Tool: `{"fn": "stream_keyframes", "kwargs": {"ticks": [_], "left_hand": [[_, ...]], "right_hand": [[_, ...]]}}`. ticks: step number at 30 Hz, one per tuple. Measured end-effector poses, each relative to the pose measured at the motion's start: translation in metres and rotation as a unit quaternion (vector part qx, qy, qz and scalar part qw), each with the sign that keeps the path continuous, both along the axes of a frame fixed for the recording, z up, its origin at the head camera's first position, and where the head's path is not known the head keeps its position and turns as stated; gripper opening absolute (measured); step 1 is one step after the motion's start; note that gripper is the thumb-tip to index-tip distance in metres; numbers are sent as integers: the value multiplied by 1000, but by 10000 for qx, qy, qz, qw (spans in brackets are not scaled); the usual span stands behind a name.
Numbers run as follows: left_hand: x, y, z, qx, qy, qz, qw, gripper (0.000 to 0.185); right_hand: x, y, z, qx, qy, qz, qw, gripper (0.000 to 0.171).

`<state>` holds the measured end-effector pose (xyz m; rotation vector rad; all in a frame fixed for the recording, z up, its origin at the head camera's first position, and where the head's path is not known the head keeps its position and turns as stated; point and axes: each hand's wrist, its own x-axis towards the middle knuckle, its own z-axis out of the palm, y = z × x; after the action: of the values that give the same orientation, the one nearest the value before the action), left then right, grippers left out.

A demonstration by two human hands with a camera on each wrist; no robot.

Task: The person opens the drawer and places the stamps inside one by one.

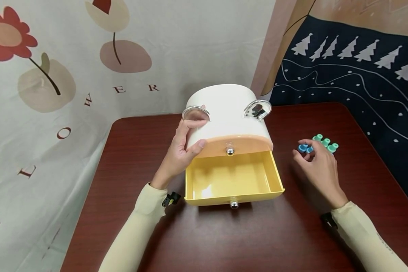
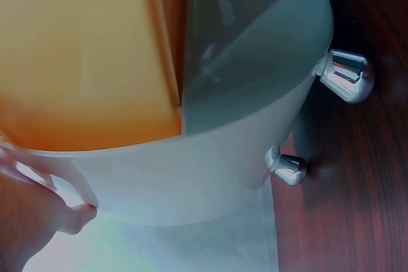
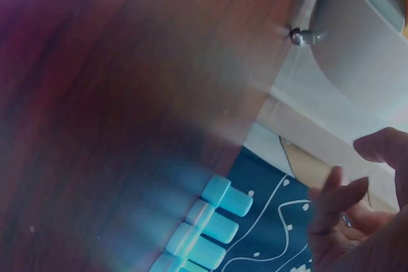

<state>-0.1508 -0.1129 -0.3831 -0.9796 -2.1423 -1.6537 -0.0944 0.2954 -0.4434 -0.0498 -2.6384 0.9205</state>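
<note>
Left hand (image 1: 183,145) gripping the left side of the white storage box (image 1: 224,113), fingers curled over its top edge, thumb pressing the peach upper drawer front (image 1: 238,145). Bracing the box on the dark wooden table (image 1: 224,234). Lower yellow drawer (image 1: 229,181) standing pulled well out, nothing showing inside.

Right hand (image 1: 317,164) hovering right of the box, fingers loosely curled, fingertips closing on a blue cap-like piece (image 1: 304,148). Whether pinching it outright or only touching: cannot tell. Green pieces (image 1: 326,142) lying in a row just beyond, near the table's right edge; lined up side by side in the right wrist view (image 3: 213,224).

Risks, judging from here:
- Small rounded pieces rolling off the near edge if nudged by the knuckles.
- Blue piece slipping from a shallow fingertip hold.
- Extended drawer catching a sleeve or wrist crossing over it, tipping forward or sliding out.
- Box shifting on its little metal feet (image 2: 290,167) if the left hand loosens.
</note>
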Motion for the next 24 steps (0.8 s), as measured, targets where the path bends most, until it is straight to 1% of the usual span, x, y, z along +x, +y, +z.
{"fn": "stream_keyframes", "kwargs": {"ticks": [5,13,17,21,24], "left_hand": [[1,-1,1,-30,-41,11,10000,58],[2,0,1,-55,-50,-4,10000,57],[1,0,0,-48,1,-13,10000,57],[0,-1,-2,43,29,-83,10000,53],[-1,-1,-2,59,42,-107,9999,52]], "right_hand": [[-4,6,-1,153,-305,15,9994,48],[-9,20,-3,333,-329,-168,9988,42],[-13,25,-5,339,-429,-149,9984,40],[-16,27,-6,321,-581,-105,9977,40],[-18,28,-6,316,-579,-74,9978,39]]}}
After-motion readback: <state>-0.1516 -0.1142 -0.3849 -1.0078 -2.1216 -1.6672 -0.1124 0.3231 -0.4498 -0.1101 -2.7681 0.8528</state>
